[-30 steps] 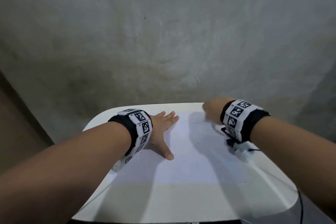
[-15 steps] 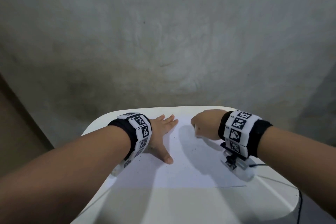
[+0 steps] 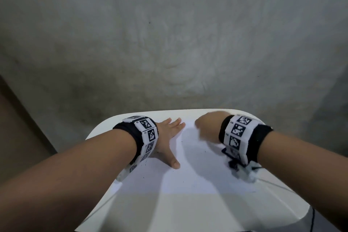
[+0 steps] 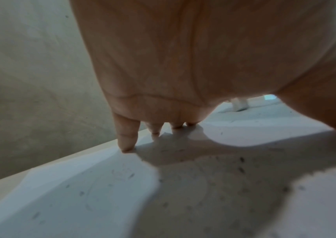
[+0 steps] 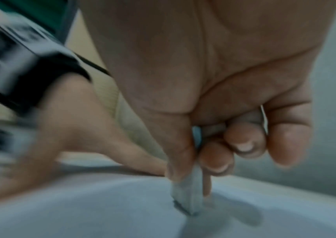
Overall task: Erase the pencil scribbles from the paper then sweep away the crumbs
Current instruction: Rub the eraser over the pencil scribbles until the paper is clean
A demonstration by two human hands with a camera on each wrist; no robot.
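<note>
A white sheet of paper [image 3: 188,175] lies on a small white table [image 3: 188,211]. My left hand [image 3: 169,137] lies flat on the paper's left side, fingers spread, pressing it down. My right hand [image 3: 209,128] is curled at the paper's far middle. In the right wrist view its thumb and fingers pinch a white eraser [image 5: 189,191] whose lower end touches the paper [image 5: 81,209]. Small dark crumbs [image 4: 241,164] are scattered over the paper [image 4: 81,185] in the left wrist view. Pencil marks are too faint to make out.
A grey plastered wall [image 3: 169,43] rises right behind the table's far edge. A brown surface [image 3: 15,128] runs along the left. A thin black cable [image 3: 312,218] hangs off the table's right front corner.
My right hand has moved left from the paper's far right edge toward the middle, blurred with motion. The left hand has stayed flat in place.
</note>
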